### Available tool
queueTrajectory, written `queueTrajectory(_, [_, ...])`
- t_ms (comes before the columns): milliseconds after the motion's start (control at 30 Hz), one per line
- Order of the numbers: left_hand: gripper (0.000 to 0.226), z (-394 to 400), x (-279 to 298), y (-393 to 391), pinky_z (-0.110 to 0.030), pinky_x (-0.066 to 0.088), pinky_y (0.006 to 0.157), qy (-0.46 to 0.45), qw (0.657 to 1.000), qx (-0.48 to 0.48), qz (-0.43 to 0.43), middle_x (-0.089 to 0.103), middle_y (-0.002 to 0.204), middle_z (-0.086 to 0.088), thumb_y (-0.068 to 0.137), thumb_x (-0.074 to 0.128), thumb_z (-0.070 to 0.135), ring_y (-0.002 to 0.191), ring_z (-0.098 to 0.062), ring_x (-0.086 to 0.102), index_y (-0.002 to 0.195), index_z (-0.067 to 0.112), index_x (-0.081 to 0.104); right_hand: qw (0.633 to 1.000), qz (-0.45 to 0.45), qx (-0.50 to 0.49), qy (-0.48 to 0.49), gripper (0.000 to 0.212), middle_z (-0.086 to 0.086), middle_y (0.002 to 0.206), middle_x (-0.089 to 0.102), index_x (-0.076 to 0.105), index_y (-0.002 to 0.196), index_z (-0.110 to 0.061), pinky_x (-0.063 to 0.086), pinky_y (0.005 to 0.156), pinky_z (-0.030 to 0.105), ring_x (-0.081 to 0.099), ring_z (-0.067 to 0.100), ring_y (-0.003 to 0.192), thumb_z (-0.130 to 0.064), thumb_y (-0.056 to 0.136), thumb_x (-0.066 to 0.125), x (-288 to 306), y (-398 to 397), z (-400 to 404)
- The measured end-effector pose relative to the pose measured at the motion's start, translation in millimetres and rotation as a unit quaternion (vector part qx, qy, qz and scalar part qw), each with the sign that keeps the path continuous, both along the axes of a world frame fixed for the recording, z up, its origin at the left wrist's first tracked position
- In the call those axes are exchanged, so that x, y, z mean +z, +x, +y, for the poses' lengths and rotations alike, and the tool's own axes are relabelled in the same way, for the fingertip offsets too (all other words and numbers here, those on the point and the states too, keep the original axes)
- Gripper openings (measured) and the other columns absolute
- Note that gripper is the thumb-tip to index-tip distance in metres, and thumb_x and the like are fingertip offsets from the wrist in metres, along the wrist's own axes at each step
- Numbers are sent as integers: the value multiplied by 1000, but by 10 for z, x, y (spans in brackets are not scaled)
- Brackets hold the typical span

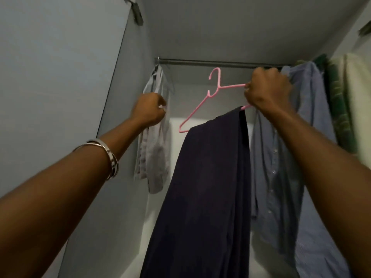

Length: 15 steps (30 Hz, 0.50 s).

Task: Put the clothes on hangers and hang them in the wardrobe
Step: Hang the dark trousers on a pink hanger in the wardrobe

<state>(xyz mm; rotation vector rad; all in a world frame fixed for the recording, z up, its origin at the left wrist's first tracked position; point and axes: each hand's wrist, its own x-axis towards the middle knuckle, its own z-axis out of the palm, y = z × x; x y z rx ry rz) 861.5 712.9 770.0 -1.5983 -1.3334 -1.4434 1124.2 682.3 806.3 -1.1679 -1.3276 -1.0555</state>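
A: Foreground. Which parts lie nearest the camera?

B: Two bare forearms reach up and forward into the wardrobe. The left one carries metal bangles [112, 157] near the wrist. Between the arms hangs a dark navy garment [208, 187]; its lower end runs out of view at the bottom edge.

A: Middle ground. How does each hand stand?

B: The right hand [267, 89] is clenched round the right arm of a pink hanger [212, 93], with the navy garment draped over the hanger's lower bar just beside the fist. The hanger is tilted, left tip low, and its hook sits just below the rail, apart from it. The left hand [150, 109] has its fingers curled against a pale grey shirt [154, 137]; it appears to pinch the cloth, though blur hides the fingertips.

A: Background. What bounds the free room?

B: A metal rail [210, 62] spans the wardrobe from the left wall [60, 67] towards the right. The grey shirt hangs at its far left end, close to the wall. A blue button shirt [281, 157] hangs behind the right hand, and beyond it a green patterned garment [339, 109] and a cream one [359, 101] reach the right edge. The bare stretch of rail lies between the grey shirt and the blue shirt, directly above the hanger's hook. The pale back panel [200, 77] shows through that gap.
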Motion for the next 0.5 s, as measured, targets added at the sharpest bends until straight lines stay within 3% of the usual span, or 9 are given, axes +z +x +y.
queueTrajectory(133, [33,227,302,-169,-35,44,97,36,999,35,-17,65,120,-14,85,59,9,111,-29,60,118,8,66,999,21,9,48,24,29,117,59,60,114,2,48,84,45,56,48,110,-6,92,55,428,-182,314])
queueTrajectory(233, [33,388,483,-301,-35,44,97,69,996,49,-20,64,121,-14,86,59,8,111,-29,60,118,8,66,997,1,-12,78,21,26,111,62,62,111,2,47,72,42,59,46,104,-3,92,55,700,-414,610])
queueTrajectory(333, [30,551,701,-429,-32,46,91,106,993,48,-22,67,116,-13,86,58,9,105,-28,62,115,9,68,996,-4,-24,90,17,22,103,64,64,108,1,41,62,37,61,43,97,-3,92,58,974,-697,930])
queueTrajectory(500, [24,762,1163,-602,-32,47,81,172,984,47,-17,69,106,-13,88,56,16,97,-30,64,106,13,71,994,1,-28,108,18,23,107,64,64,108,2,40,63,39,61,43,100,-4,93,57,1487,-1120,1340])
